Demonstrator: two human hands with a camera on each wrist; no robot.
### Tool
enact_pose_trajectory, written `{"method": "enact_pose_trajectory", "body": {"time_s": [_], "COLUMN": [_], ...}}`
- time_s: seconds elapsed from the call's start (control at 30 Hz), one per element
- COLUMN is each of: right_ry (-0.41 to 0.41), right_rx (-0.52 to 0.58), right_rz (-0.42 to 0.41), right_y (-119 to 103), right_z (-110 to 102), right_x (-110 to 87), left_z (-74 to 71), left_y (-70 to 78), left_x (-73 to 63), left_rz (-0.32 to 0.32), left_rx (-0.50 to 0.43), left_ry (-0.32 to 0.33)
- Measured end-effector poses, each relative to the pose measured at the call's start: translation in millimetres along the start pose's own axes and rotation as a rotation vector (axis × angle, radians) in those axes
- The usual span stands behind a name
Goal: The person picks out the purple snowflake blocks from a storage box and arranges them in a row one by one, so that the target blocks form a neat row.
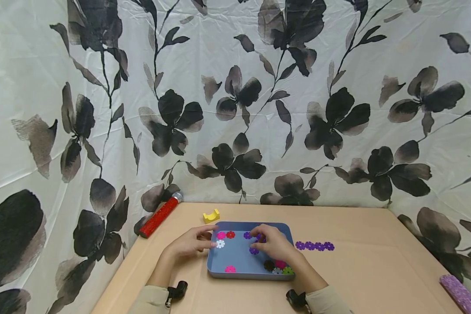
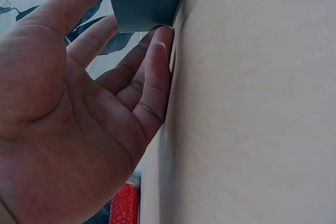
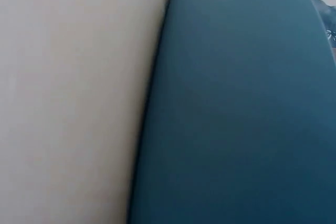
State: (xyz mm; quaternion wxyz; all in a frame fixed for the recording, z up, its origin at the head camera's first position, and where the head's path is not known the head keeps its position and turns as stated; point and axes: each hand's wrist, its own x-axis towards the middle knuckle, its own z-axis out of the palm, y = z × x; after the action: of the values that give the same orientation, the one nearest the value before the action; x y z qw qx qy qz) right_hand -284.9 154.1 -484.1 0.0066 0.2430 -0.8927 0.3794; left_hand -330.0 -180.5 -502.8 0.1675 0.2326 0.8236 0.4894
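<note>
A blue-grey tray (image 1: 243, 261) holds small flower-shaped discs. My right hand (image 1: 274, 242) reaches over its right side, thumb and fingertips pinching a purple flower-shaped disc (image 1: 261, 238). Two more purple discs lie close by: one disc (image 1: 247, 235) beyond the fingertips, another disc (image 1: 254, 251) below the thumb. At the tray's left edge my left hand (image 1: 187, 242) rests with relaxed fingers, thumb and index fingertips at the rim. In the left wrist view, its other fingers (image 2: 152, 85) lie low beside the tray wall (image 2: 147, 3). The right wrist view shows the tray's side (image 3: 226, 108), not the hand.
A row of joined purple discs (image 1: 315, 246) lies right of the tray. Inside it are pink, red and white discs (image 1: 220, 244) at left, mixed discs (image 1: 268, 265) near right. Behind stand a yellow piece (image 1: 211, 216) and red tube (image 1: 161, 216); a purple glittery tube (image 1: 461, 293) lies far right.
</note>
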Motion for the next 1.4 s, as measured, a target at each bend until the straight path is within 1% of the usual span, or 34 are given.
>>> {"method": "enact_pose_trajectory", "body": {"time_s": [0.13, 0.27, 0.4, 0.5, 0.6, 0.9, 1.07, 1.4], "right_ry": [-0.07, -0.119, -0.146, -0.149, -0.151, -0.163, -0.164, -0.153], "right_rx": [-0.069, -0.146, -0.18, -0.202, -0.204, -0.15, -0.141, -0.137], "right_rz": [-0.011, -0.038, -0.072, -0.086, -0.083, -0.084, -0.063, -0.071], "right_y": [2.0, 3.6, 5.5, 5.9, 5.9, 9.1, 7.7, 6.9], "right_z": [3.1, 4.1, 5.4, 6.8, 7.7, 7.9, 7.8, 8.8], "right_x": [-0.9, -1.4, 0.0, 0.7, 0.6, -0.9, -1.7, -2.6], "left_z": [-0.7, -2.2, -3.4, -3.7, -3.8, -2.3, -1.7, -0.8], "left_y": [0.3, 0.3, -0.7, -0.7, -0.1, 2.0, 1.5, 0.6], "left_x": [1.0, 2.0, 2.3, 2.2, 1.6, 0.0, -0.4, -0.8], "left_rz": [0.003, 0.005, 0.003, 0.0, -0.003, -0.011, -0.016, -0.021], "left_rx": [-0.002, -0.008, -0.007, -0.004, 0.001, 0.01, 0.015, 0.007], "left_ry": [0.003, 0.002, 0.0, 0.002, 0.006, 0.007, 0.009, 0.01]}}
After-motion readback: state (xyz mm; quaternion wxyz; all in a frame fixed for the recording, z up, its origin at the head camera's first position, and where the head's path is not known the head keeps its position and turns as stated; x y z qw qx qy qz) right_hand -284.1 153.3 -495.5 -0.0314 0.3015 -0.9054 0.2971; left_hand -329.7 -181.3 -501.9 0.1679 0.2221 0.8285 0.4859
